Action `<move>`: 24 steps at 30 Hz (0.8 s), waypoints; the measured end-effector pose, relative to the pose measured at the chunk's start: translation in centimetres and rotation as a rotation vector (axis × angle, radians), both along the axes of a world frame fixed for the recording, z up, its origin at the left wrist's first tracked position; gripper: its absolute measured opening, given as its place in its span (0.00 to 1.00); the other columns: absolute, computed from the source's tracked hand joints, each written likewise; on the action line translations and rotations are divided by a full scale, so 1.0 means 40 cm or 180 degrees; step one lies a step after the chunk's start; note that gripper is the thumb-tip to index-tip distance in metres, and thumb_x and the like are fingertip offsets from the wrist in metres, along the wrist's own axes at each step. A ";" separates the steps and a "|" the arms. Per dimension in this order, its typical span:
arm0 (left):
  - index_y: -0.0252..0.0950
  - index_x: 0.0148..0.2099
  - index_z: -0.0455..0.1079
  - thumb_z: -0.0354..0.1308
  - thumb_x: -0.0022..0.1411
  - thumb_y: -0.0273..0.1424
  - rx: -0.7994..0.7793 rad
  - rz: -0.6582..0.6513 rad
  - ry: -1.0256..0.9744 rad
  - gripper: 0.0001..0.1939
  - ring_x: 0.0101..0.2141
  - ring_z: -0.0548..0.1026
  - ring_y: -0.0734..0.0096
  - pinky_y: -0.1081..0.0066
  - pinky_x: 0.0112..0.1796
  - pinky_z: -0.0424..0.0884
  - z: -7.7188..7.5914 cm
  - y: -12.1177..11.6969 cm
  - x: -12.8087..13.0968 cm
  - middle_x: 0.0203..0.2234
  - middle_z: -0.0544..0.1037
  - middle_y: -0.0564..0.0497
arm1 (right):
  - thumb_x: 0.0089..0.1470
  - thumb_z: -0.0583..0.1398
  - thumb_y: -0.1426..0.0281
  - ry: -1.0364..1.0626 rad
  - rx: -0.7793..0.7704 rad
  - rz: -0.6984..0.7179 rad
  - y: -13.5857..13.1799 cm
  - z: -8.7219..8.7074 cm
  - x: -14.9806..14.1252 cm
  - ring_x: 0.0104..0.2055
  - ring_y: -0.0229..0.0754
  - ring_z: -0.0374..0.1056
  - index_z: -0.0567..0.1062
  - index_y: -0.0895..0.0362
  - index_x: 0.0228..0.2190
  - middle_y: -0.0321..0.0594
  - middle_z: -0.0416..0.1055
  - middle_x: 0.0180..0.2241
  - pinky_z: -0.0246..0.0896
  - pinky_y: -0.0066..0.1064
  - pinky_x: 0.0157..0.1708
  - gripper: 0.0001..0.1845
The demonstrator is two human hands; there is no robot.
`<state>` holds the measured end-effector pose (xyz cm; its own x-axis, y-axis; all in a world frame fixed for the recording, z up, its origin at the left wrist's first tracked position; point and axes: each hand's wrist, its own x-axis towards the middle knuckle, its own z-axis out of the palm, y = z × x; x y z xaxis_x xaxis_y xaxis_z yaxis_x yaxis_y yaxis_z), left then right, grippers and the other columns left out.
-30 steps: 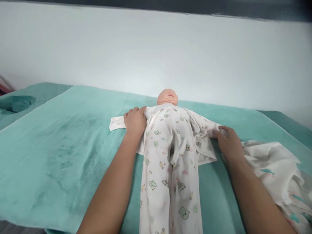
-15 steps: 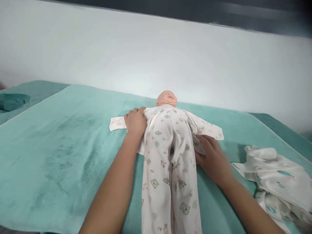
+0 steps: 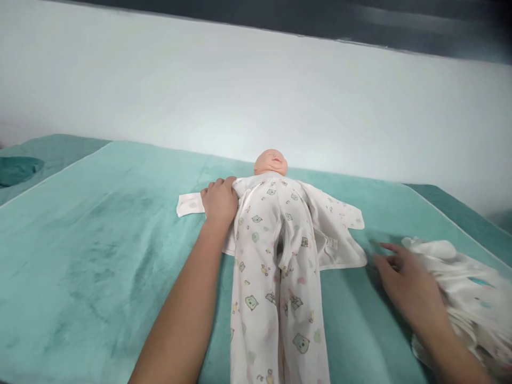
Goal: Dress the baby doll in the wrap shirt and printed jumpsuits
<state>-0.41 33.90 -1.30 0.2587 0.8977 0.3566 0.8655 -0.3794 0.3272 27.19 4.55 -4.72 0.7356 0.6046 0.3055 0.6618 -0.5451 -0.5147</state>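
Note:
A baby doll [image 3: 271, 162] lies on its back, its head at the far end. White printed baby pants [image 3: 260, 266] lie along it, covering its middle and running toward me. A white printed baby shirt [image 3: 340, 242] is spread beneath, its right flap folded out flat. My left hand [image 3: 219, 201] is closed on the shirt's left side by the shoulder, thumb hidden; a bare cuff pokes out beyond it. Over the mat beside the clothes pile [image 3: 476, 288], my right hand [image 3: 408, 280] is open and empty, fingers apart and slightly blurred.
A teal padded mat [image 3: 100, 256] covers the surface. Behind it rises a white wall [image 3: 240, 85] with a dark band on top. The pile of white baby clothes stands at the right edge. A dark teal bundle [image 3: 20, 170] lies at far left.
My right hand has let go of the shirt's right flap and moved right, toward the clothes pile. The flap now lies spread out. My left hand has stayed on the shirt.

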 end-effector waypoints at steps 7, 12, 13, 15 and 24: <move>0.43 0.60 0.67 0.42 0.69 0.32 -0.0053 0.0073 0.0015 0.22 0.50 0.72 0.52 0.55 0.49 0.63 0.008 -0.001 -0.002 0.49 0.78 0.43 | 0.58 0.55 0.57 0.0002 0.0473 0.1076 0.189 0.170 -0.201 0.35 0.47 0.73 0.74 0.50 0.42 0.40 0.76 0.36 0.68 0.39 0.34 0.15; 0.40 0.59 0.67 0.41 0.70 0.37 -0.0094 0.0138 0.0147 0.21 0.51 0.72 0.50 0.55 0.48 0.64 0.018 -0.002 -0.007 0.49 0.78 0.42 | 0.61 0.53 0.68 -0.0569 0.0035 0.2527 0.505 0.256 -0.348 0.51 0.49 0.67 0.72 0.56 0.47 0.47 0.72 0.49 0.65 0.39 0.48 0.14; 0.40 0.58 0.67 0.41 0.70 0.36 -0.0113 0.0140 0.0198 0.21 0.51 0.72 0.50 0.56 0.48 0.64 0.020 -0.001 -0.008 0.48 0.78 0.42 | 0.60 0.53 0.69 -0.0737 -0.0458 0.2664 0.564 0.262 -0.366 0.49 0.50 0.68 0.72 0.58 0.45 0.50 0.72 0.49 0.65 0.38 0.46 0.14; 0.41 0.56 0.68 0.40 0.70 0.35 -0.0170 0.0146 0.0275 0.20 0.50 0.73 0.51 0.57 0.47 0.65 0.023 0.002 -0.013 0.47 0.79 0.43 | 0.58 0.54 0.70 -0.1160 -0.1373 0.2828 0.659 0.263 -0.392 0.48 0.53 0.68 0.74 0.60 0.41 0.53 0.72 0.46 0.64 0.39 0.42 0.12; 0.39 0.57 0.68 0.41 0.70 0.37 -0.0321 0.0145 0.0282 0.20 0.51 0.72 0.51 0.57 0.46 0.66 0.027 0.009 -0.022 0.49 0.78 0.41 | 0.50 0.61 0.66 -0.1324 -0.2191 0.3235 0.755 0.214 -0.409 0.40 0.50 0.72 0.77 0.57 0.35 0.48 0.77 0.36 0.63 0.36 0.37 0.10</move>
<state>-1.28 34.28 -0.21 0.2435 0.9394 0.2415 0.9082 -0.3082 0.2832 10.83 34.74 3.85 -0.2174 0.9562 -0.1962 0.9745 0.2241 0.0120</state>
